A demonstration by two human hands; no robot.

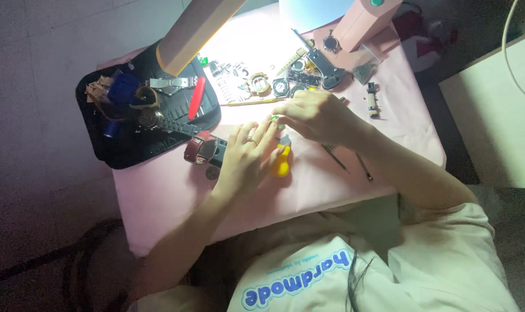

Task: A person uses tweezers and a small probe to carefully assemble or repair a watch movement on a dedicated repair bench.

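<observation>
My left hand (246, 155) lies on the pink table cover (158, 196), its fingers curled over a yellow-handled tool (282, 163) with a grey head. My right hand (317, 115) is just above and to the right of it, fingers bunched and pinching a small green piece (274, 119) where the two hands' fingertips meet. A watch with a reddish-brown strap (200, 148) lies right beside the left hand. What is under the right palm is hidden.
A black tray (124, 147) at the left holds a red-handled tool (196, 98), a metal watch band and other tools. Small watch parts (262, 84), a black tool (326, 68), a pink lamp arm (196, 29) and a pink box (363, 20) stand behind. Thin metal tools (335, 157) lie at the right.
</observation>
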